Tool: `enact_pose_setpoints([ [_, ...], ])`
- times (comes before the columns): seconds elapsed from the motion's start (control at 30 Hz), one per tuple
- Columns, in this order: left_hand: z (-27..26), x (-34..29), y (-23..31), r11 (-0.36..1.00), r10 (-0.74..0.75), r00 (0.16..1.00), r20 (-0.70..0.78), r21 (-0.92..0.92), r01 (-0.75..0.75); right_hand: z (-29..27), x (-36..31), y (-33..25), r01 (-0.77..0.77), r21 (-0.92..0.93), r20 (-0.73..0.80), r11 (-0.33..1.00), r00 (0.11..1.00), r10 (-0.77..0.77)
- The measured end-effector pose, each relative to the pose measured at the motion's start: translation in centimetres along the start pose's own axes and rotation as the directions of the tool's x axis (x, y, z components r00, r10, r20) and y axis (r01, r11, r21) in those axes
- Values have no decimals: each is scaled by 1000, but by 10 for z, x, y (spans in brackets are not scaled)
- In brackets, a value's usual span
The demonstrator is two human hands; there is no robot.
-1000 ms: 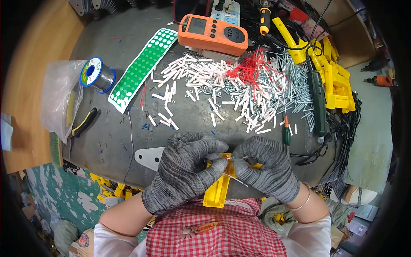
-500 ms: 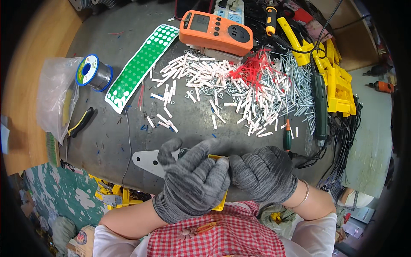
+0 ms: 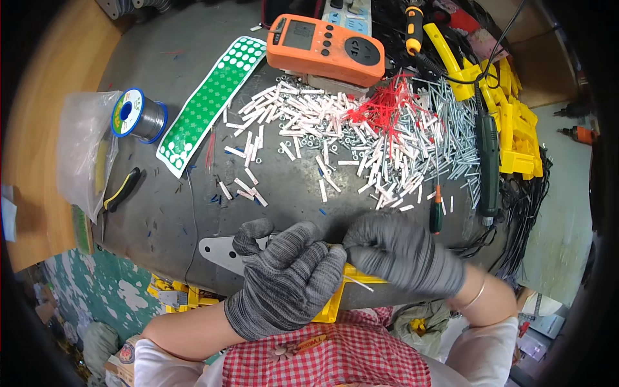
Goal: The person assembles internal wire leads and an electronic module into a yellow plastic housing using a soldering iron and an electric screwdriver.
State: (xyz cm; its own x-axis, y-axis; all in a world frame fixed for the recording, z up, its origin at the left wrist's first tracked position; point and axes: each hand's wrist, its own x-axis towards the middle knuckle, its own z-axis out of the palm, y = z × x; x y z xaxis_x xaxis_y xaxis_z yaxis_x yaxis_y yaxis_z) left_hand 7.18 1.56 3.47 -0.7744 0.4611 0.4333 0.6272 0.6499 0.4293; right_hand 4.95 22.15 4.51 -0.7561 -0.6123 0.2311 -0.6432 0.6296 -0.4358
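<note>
My left hand [image 3: 287,280], in a grey knit glove, is closed with curled fingers over a yellow plastic housing [image 3: 331,308]. Part of that housing reaches out to the right beneath my right hand [image 3: 403,255], also gloved. The right fingers pinch together close to the left fingertips; what they hold is hidden, and motion blurs this hand. A thin white strip [image 3: 360,284] sticks out across the yellow part. Under my left hand lies a grey metal plate with holes [image 3: 221,250], partly covered.
Beyond my hands spread white sleeves [image 3: 316,109], long screws [image 3: 461,151] and red wires [image 3: 387,109]. An orange meter [image 3: 325,48], solder spool [image 3: 138,116], green sticker sheet [image 3: 209,106], pliers [image 3: 122,190], small screwdriver [image 3: 436,213], dark green electric screwdriver [image 3: 488,168] and yellow housings [image 3: 519,138] surround them.
My right hand has shifted a little to the right and is turning. More of the yellow housing and the thin white strip now show below it. My left hand has barely moved.
</note>
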Motion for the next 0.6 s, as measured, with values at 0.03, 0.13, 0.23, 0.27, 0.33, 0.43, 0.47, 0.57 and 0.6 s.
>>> enact_pose_setpoints([
  [0.03, 1, 1, -2, 997, -43, 999, 19, -71, 44, -3, 2, 3, 39, -23, 36, 999, 999, -38],
  [0.13, -2, 11, -20, 861, -172, 950, 262, -429, 274, -10, 8, 9, 168, -78, 148, 983, 977, -155],
  [0.23, 1, 12, -25, 658, -274, 898, 345, -614, 436, -12, 14, 12, 220, -97, 234, 971, 953, -193],
  [0.27, 1, 11, -23, 659, -266, 899, 348, -615, 433, -13, 15, 12, 243, -111, 275, 964, 939, -205],
  [0.33, 2, 5, -12, 966, -77, 992, 97, -239, 98, -11, 9, 19, 41, 218, 321, 975, 941, -111],
  [0.43, -1, 2, -17, 920, -151, 978, 143, -341, 192, -21, 16, 15, -681, 610, 690, 405, 708, 152],
  [0.47, 1, 3, -22, 846, -205, 956, 209, -453, 281, -26, 19, 10, -681, 608, 689, 408, 708, 156],
  [0.57, 5, 5, -26, 777, -223, 944, 243, -541, 322, -25, 14, -3, 224, -137, 108, 965, 972, -211],
  [0.6, 5, 4, -26, 744, -218, 934, 283, -571, 347, -23, 14, -5, 225, -137, 107, 965, 972, -212],
])
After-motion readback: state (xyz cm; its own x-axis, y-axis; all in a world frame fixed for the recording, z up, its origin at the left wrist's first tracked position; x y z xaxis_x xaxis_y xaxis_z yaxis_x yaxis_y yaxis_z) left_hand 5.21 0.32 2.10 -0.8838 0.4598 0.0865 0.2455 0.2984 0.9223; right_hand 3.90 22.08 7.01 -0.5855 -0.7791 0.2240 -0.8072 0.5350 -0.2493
